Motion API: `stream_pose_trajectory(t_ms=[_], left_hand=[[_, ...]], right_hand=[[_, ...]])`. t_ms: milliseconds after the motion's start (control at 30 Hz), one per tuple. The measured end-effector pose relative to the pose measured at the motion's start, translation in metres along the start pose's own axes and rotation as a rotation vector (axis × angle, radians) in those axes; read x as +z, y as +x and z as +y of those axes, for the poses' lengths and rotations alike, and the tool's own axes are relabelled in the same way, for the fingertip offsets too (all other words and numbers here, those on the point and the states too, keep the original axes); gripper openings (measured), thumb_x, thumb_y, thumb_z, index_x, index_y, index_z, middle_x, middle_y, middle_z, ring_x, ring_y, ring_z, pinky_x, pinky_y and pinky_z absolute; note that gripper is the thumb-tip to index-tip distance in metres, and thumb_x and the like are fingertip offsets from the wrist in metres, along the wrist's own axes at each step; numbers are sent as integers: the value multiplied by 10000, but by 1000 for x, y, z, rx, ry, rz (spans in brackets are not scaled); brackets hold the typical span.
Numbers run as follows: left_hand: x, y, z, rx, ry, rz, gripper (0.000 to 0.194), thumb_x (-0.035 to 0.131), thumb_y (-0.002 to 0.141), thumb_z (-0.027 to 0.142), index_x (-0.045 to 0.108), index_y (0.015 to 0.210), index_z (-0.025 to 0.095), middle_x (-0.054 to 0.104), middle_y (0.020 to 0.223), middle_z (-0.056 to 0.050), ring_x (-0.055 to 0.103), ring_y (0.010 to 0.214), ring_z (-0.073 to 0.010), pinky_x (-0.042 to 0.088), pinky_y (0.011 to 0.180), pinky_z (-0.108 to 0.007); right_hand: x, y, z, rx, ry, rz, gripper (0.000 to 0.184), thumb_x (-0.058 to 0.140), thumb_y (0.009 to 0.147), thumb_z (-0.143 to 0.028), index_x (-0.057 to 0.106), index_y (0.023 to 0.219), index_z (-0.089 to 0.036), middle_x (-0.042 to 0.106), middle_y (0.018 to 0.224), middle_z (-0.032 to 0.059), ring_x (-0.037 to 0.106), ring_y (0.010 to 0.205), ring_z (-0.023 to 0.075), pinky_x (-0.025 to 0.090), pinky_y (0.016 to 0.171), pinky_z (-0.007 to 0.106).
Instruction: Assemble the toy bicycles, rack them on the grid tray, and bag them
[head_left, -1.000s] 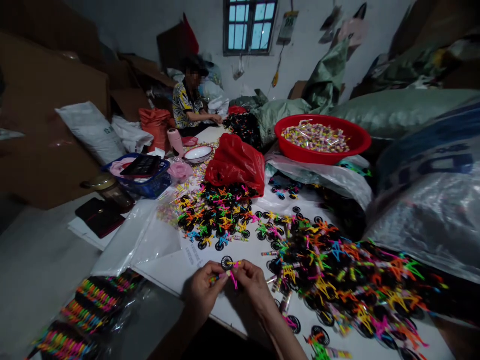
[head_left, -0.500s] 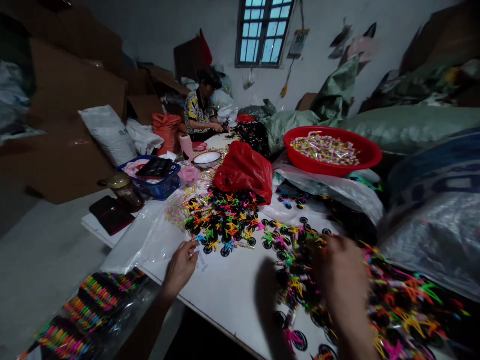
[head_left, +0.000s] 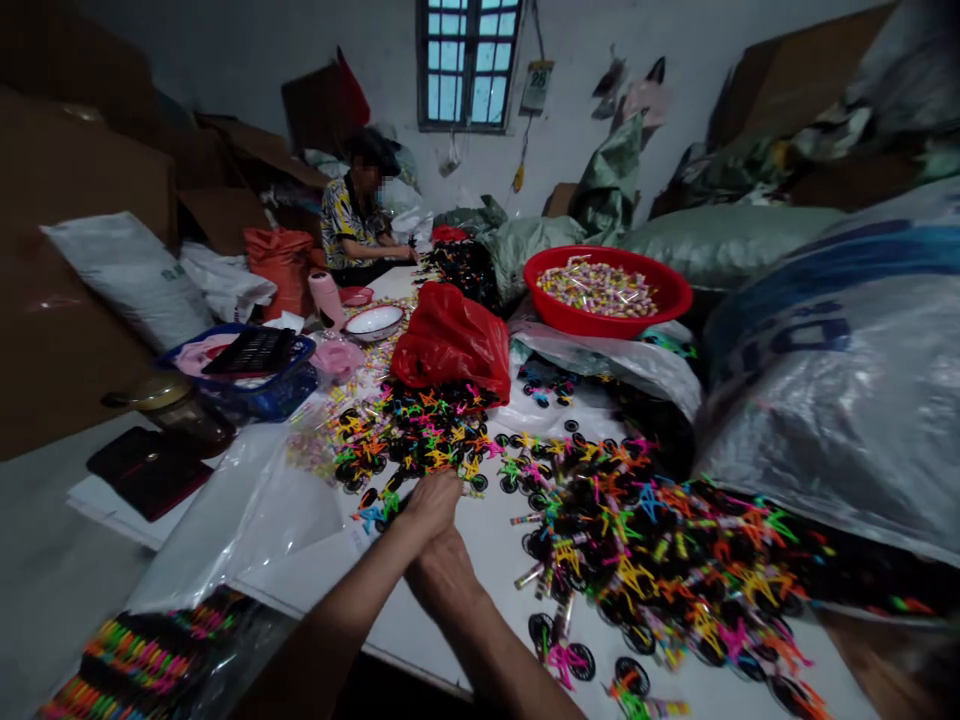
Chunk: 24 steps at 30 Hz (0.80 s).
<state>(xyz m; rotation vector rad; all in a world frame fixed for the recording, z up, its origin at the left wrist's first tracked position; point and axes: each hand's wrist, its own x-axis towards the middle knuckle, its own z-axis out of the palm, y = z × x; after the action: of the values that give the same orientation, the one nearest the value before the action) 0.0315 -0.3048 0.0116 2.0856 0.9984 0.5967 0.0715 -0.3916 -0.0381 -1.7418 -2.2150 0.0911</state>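
Head cam (only view): both hands meet over the white table (head_left: 495,605), at the near edge of the L heap of mini toy bikes (head_left: 420,430). L hand (head_left: 437,497) is in front, back of hand up, fingers bent down out of sight; can't tell how far open it is or if it has hold of anything. R hand (head_left: 442,568) sits just behind/below the L wrist, its fingers hidden too; same verdict. Can't tell if the two touch.

Progress, judging by how things lie: part done, much left. Bottom L, below table level, rows of coloured pieces (head_left: 135,655) lie lined up in clear plastic, prob. bikes of the same kind, but dim & cut off by the frame. Left over: a bigger R heap (head_left: 637,580) of bikes, loose & jumbled, w/ printed tubes (head_left: 529,577) among them, plus the L heap, which runs up to a red plastic bag (head_left: 457,350). Red basin (head_left: 679,300) farther back holds lots of small pastel pieces (head_left: 592,288), unsorted.
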Motion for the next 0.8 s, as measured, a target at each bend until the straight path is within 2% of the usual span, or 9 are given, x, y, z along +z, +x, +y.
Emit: stream_pose_trajectory(t_ms=[100,167,233,367,467,533,667,733,800], left_hand=[[24,14,-2,-51,-9,-25,280,613,650,26,480,456,178,549,586,-53,586,788,-243,409,827,-389],[28,14,-8,-84,-18,-13,263,608,693,61,483,490,171,567,630,-64,580,843,-247,389,865,-418],[25,11,-14,-103,-38,0,246,618,685,73,491,502,176,582,669,-92,574,880,-267,379,880,-422],[8,2,-15,-73,-130,39,139,642,662,109,570,577,192,605,746,-85,558,898,-262,372,902,-377],[-6,4,-13,-50,-248,137,11,633,715,202,632,724,208,612,805,-46,553,870,-223,389,873,-336],[-15,8,-15,-78,-354,253,110,610,754,286,631,825,204,604,796,-30,556,812,-200,419,800,-312],[-17,12,-22,-191,-618,496,289,599,745,413,575,910,176,582,776,-13,555,736,-157,437,688,-260],[-6,7,-20,-244,-751,543,361,610,724,457,558,938,170,593,808,-21,567,747,-152,444,673,-252],[8,-3,-11,-292,-873,536,418,604,723,497,553,977,169,617,861,-42,590,790,-165,461,686,-262]], right_hand=[[-5,-44,2,38,24,-14,328,505,843,-94,558,1127,-249,578,1079,58,533,907,239,444,755,345],[-15,-64,4,101,83,-5,317,502,842,-78,574,1079,-275,567,1089,37,543,871,212,445,736,310],[-30,-69,10,170,180,30,356,479,836,-67,569,1097,-292,549,1127,28,554,868,188,442,736,270],[-57,-33,33,398,151,110,300,441,859,-135,564,1121,-212,568,1026,74,555,870,205,428,737,276],[-58,1,50,515,-18,56,204,426,870,-152,620,928,-132,571,936,123,527,901,247,406,761,325],[-54,12,58,539,-43,45,182,443,860,-156,620,867,-120,569,944,143,517,903,255,396,755,338],[-57,11,62,663,261,176,167,477,881,-291,598,863,-177,598,840,80,538,758,205,383,640,288],[-65,13,56,693,482,223,180,489,880,-344,593,854,-199,602,732,38,534,654,170,368,583,256],[-72,20,42,629,578,225,179,501,872,-345,599,843,-197,607,696,28,530,608,152,358,562,239]])
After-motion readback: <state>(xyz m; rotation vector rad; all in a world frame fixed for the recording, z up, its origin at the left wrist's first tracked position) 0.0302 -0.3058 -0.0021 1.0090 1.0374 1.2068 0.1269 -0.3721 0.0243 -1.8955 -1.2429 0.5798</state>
